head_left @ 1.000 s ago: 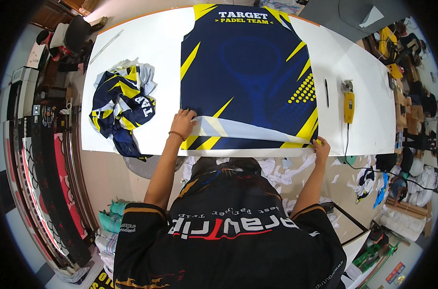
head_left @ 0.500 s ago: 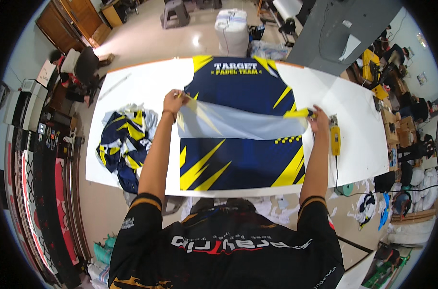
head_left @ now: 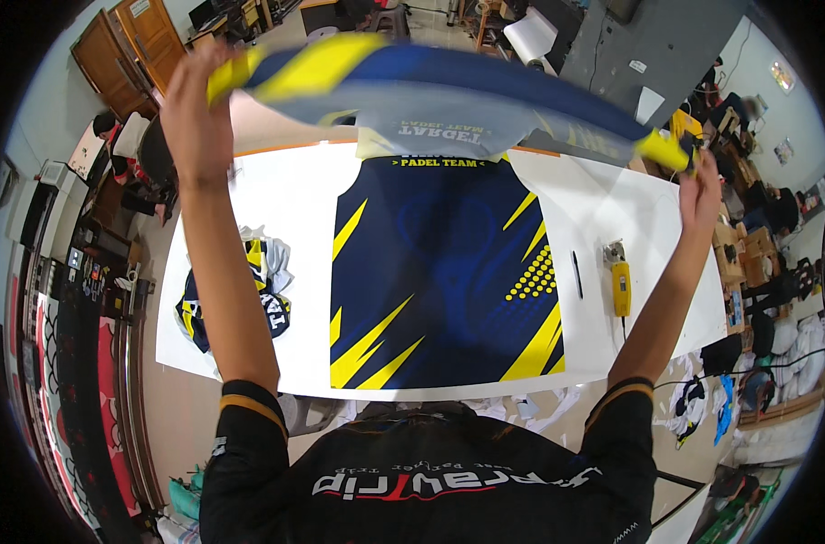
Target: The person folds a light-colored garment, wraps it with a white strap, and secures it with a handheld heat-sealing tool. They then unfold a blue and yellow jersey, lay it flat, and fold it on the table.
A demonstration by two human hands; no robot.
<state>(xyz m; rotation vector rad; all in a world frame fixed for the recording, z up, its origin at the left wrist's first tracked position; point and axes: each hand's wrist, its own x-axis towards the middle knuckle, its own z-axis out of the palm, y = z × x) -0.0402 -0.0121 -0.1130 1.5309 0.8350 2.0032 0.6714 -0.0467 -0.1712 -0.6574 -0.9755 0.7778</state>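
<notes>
Both my hands are raised at the far edge of the white table (head_left: 267,186), stretching a navy and yellow cloth panel (head_left: 485,77) between them, blurred by motion. My left hand (head_left: 197,122) is closed on its yellow left end, and my right hand (head_left: 700,192) pinches the yellow right end. Pale reverse cloth shows below the stretched edge, with mirrored lettering showing through. Underneath, a navy jersey panel (head_left: 421,263) with yellow spikes and dots lies flat, its top partly covered by the pale cloth.
Right of the flat panel are a dark pen (head_left: 576,275) and a yellow corded electric cutter (head_left: 620,283). A crumpled pile of navy, yellow and white cloth (head_left: 272,272) lies at the left, partly behind my forearm. Other people (head_left: 136,150) sit beyond the table at both sides.
Both hands have moved up, away from me and farther apart, carrying the held cloth from across the flat panel's middle to past the table's far edge. The pen has come into sight.
</notes>
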